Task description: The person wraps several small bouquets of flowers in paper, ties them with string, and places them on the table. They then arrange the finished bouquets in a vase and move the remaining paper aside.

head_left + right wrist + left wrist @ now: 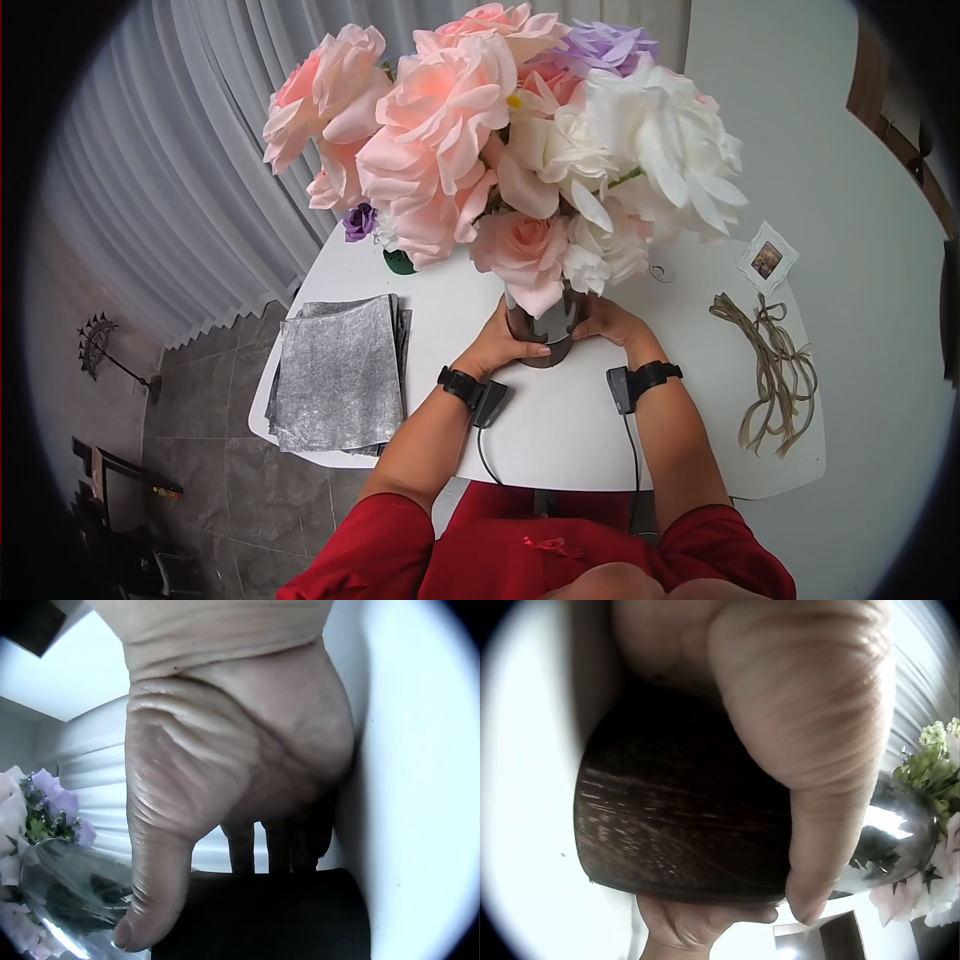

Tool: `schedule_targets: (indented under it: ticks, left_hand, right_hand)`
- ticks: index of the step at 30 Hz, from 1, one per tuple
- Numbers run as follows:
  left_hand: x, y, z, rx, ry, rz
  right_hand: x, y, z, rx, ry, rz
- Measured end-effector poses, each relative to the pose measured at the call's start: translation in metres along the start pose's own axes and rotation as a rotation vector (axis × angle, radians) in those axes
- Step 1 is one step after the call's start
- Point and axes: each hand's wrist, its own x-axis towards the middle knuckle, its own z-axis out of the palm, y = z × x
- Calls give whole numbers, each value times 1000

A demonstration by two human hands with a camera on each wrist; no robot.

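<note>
A vase [556, 332] stands on the white table in front of the person, with a dark brown lower part and clear glass above, as the left wrist view shows. It carries a large bouquet of pink roses [430, 120], white flowers [660, 150] and a purple bloom [610, 48]. From the left, the left hand [500, 340] grips the vase low down, its thumb [825, 832] across the front. The right hand [613, 322] holds the opposite side; its thumb [161, 889] lies near where dark part and glass meet, and its fingers reach behind the vase.
Grey felt-like sheets [340, 375] lie stacked at the table's left. To the right are a bundle of brownish cords [778, 385] and a small ornate white frame [768, 260]. Behind the bouquet's left side, a small purple flower [359, 222] stands near a green object [399, 262].
</note>
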Motion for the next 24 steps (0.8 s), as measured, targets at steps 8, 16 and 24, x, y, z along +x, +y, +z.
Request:
schedule_targets:
  ticks: [8, 16, 24]
  left_hand:
    - [3, 0, 7, 102, 77, 73]
    - [14, -1, 9, 333, 439, 226]
    - [18, -10, 2, 544, 731, 254]
  right_hand:
    - [0, -1, -2, 147, -46, 6]
    - [13, 16, -1, 90, 163, -54]
    - [15, 9, 20, -215, 261, -27]
